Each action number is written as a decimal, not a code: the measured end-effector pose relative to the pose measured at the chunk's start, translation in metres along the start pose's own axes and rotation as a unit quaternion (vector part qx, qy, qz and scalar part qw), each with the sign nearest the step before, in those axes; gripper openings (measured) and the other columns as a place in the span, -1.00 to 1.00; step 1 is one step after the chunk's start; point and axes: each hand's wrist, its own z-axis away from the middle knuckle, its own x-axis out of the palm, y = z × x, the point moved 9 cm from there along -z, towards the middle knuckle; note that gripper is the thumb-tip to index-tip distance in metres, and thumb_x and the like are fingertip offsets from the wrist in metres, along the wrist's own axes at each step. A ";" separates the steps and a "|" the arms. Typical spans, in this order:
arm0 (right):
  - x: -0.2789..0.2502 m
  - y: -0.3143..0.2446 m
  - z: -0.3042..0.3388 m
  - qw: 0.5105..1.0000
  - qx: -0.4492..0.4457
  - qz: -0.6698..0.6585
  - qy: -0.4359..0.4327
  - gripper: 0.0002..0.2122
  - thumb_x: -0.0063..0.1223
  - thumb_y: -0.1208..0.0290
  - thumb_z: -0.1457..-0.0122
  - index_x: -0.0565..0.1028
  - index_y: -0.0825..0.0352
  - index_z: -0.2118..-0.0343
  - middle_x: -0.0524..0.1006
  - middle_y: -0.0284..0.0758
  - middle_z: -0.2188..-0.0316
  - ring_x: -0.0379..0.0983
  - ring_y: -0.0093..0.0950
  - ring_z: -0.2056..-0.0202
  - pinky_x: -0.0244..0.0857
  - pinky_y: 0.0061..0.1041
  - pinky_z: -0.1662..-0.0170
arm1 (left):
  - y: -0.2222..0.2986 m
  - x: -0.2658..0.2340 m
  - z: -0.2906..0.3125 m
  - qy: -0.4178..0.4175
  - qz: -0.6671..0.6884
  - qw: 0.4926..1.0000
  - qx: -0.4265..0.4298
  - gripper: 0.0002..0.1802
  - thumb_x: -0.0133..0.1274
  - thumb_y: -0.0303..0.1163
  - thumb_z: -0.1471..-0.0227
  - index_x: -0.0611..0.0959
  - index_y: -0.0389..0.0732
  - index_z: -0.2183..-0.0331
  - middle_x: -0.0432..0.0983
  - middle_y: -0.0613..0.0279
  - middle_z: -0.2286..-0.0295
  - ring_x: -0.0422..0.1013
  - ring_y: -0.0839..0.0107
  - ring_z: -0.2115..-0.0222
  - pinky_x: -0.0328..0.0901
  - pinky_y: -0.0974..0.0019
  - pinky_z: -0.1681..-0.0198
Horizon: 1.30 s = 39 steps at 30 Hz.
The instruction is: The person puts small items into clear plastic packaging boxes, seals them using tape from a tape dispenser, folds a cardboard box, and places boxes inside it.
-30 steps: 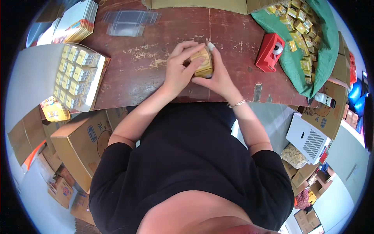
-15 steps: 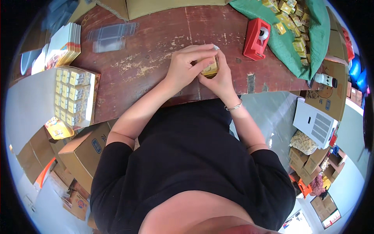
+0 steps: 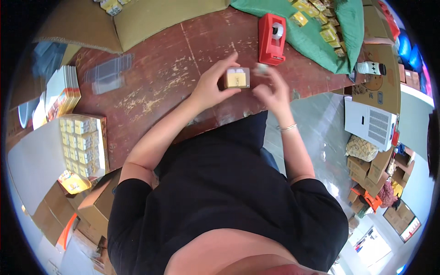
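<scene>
A small clear box (image 3: 238,78) with a yellow-and-white packet inside sits at the middle of the table, in front of me. My left hand (image 3: 211,82) curves around its left side, the thumb by the near edge and a forefinger reaching past the far corner. To the right of the box and apart from it, my right hand (image 3: 275,95) is smeared by motion, thumb and forefinger spread. A small pale greenish-white bit (image 3: 262,68) shows at its forefinger tip; I cannot make out what it is. Just beyond stands a red tape dispenser (image 3: 272,40) with a roll.
A green sack (image 3: 316,50) of yellow packets lies at the far right. Flat clear plastic sleeves (image 3: 108,74) rest at the left, near stacked printed cards (image 3: 64,91) and a display box (image 3: 103,137) filled with small boxes. An open carton (image 3: 156,23) stands at the back.
My right hand has come off the box and moved right. The left hand stays around the box, now more exposed. The view has shifted, so the table things sit further left and higher.
</scene>
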 end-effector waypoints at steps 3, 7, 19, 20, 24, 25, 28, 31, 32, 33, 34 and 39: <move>-0.079 0.045 -0.013 0.969 0.099 -0.029 0.225 -0.80 0.18 0.44 -0.11 0.55 0.43 0.25 0.54 -0.46 0.49 0.39 -0.70 0.45 0.28 -0.69 0.35 | -0.013 0.026 -0.033 -0.044 0.044 0.998 -0.021 -0.39 0.29 -0.44 0.23 0.55 -0.12 0.03 0.35 0.17 -0.09 0.35 0.22 -0.04 0.26 0.20 -0.08; -0.063 0.077 -0.047 0.960 0.172 -0.163 0.146 -0.83 0.20 0.44 -0.09 0.57 0.45 0.32 0.54 -0.45 0.49 0.38 -0.71 0.46 0.27 -0.68 0.40 | -0.011 0.053 -0.071 -0.122 0.016 0.990 0.071 -0.37 0.31 -0.42 0.26 0.53 -0.17 0.05 0.35 0.21 -0.10 0.38 0.28 -0.02 0.26 0.22 -0.09; -0.061 0.084 0.011 0.950 0.187 -0.072 0.237 -0.86 0.17 0.46 -0.12 0.60 0.46 0.37 0.50 -0.51 0.56 0.26 -0.74 0.59 0.16 -0.69 0.52 | -0.019 0.052 -0.068 -0.133 0.053 0.989 0.020 -0.43 0.31 -0.43 0.28 0.55 -0.18 0.10 0.37 0.28 -0.09 0.39 0.29 -0.02 0.26 0.23 -0.09; -0.063 0.080 0.015 0.950 0.187 -0.072 0.240 -0.86 0.17 0.46 -0.12 0.60 0.46 0.37 0.50 -0.51 0.56 0.26 -0.74 0.59 0.16 -0.69 0.52 | -0.019 0.044 -0.063 -0.097 0.033 0.995 0.008 -0.42 0.31 -0.44 0.29 0.55 -0.17 0.10 0.40 0.28 -0.06 0.40 0.28 0.00 0.28 0.23 -0.07; -0.024 0.047 0.027 0.928 0.210 -0.270 0.149 -0.88 0.13 0.48 -0.14 0.60 0.44 0.36 0.45 -0.52 0.61 0.17 -0.76 0.65 0.06 -0.71 0.56 | -0.014 0.011 -0.049 0.017 -0.105 0.994 0.018 -0.40 0.30 -0.47 0.33 0.56 -0.13 0.10 0.48 0.27 0.03 0.41 0.25 0.08 0.31 0.25 0.00; -0.010 0.049 0.026 0.915 0.229 -0.308 0.124 -0.89 0.12 0.49 -0.15 0.59 0.43 0.38 0.45 -0.51 0.61 0.16 -0.77 0.64 0.04 -0.71 0.57 | -0.009 0.003 -0.048 0.056 -0.164 0.984 0.033 -0.39 0.30 -0.48 0.34 0.56 -0.11 0.10 0.50 0.27 0.07 0.41 0.24 0.11 0.32 0.25 0.02; 0.018 0.050 0.022 0.882 0.264 -0.383 0.069 -0.91 0.10 0.50 -0.16 0.57 0.40 0.40 0.45 -0.51 0.61 0.14 -0.79 0.64 0.00 -0.72 0.59 | 0.008 0.001 -0.043 0.091 -0.179 0.976 0.078 -0.40 0.28 -0.45 0.37 0.57 -0.10 0.12 0.53 0.27 0.15 0.40 0.20 0.16 0.34 0.23 0.09; 0.036 0.053 0.017 0.818 0.290 -0.494 0.049 -0.89 0.12 0.47 -0.14 0.51 0.38 0.46 0.43 -0.51 0.63 0.17 -0.77 0.63 0.01 -0.70 0.59 | 0.015 -0.001 -0.036 0.099 -0.176 0.977 0.068 -0.40 0.28 -0.46 0.37 0.57 -0.10 0.13 0.54 0.27 0.19 0.39 0.19 0.17 0.35 0.23 0.11; 0.038 0.057 0.016 0.819 0.290 -0.493 0.047 -0.89 0.12 0.47 -0.14 0.51 0.38 0.46 0.43 -0.51 0.63 0.17 -0.77 0.63 0.01 -0.70 0.59 | 0.011 0.000 -0.034 0.086 -0.164 0.982 0.036 -0.40 0.29 -0.49 0.36 0.56 -0.11 0.12 0.54 0.28 0.19 0.39 0.21 0.17 0.34 0.24 0.09; 0.033 0.067 0.017 0.866 0.281 -0.410 0.061 -0.88 0.13 0.45 -0.14 0.50 0.38 0.47 0.43 -0.49 0.62 0.19 -0.76 0.62 0.04 -0.69 0.58 | 0.006 0.002 -0.034 0.073 -0.150 0.986 0.005 -0.40 0.29 -0.52 0.34 0.56 -0.11 0.12 0.54 0.29 0.20 0.39 0.23 0.16 0.33 0.25 0.08; 0.029 0.069 0.015 0.905 0.269 -0.323 0.072 -0.86 0.14 0.44 -0.13 0.48 0.38 0.48 0.44 -0.47 0.61 0.21 -0.75 0.61 0.07 -0.68 0.57 | 0.004 0.003 -0.032 0.075 -0.151 0.986 0.003 -0.40 0.29 -0.52 0.34 0.56 -0.11 0.12 0.54 0.29 0.20 0.39 0.23 0.16 0.33 0.25 0.08; -0.007 0.040 0.001 0.990 0.069 0.031 0.115 -0.83 0.19 0.39 -0.10 0.48 0.40 0.43 0.47 -0.38 0.55 0.32 -0.69 0.53 0.20 -0.64 0.47 | -0.041 0.043 -0.022 -0.050 0.200 0.958 -0.199 -0.45 0.31 -0.39 0.29 0.53 -0.13 0.14 0.55 0.32 0.18 0.42 0.23 0.18 0.37 0.27 0.16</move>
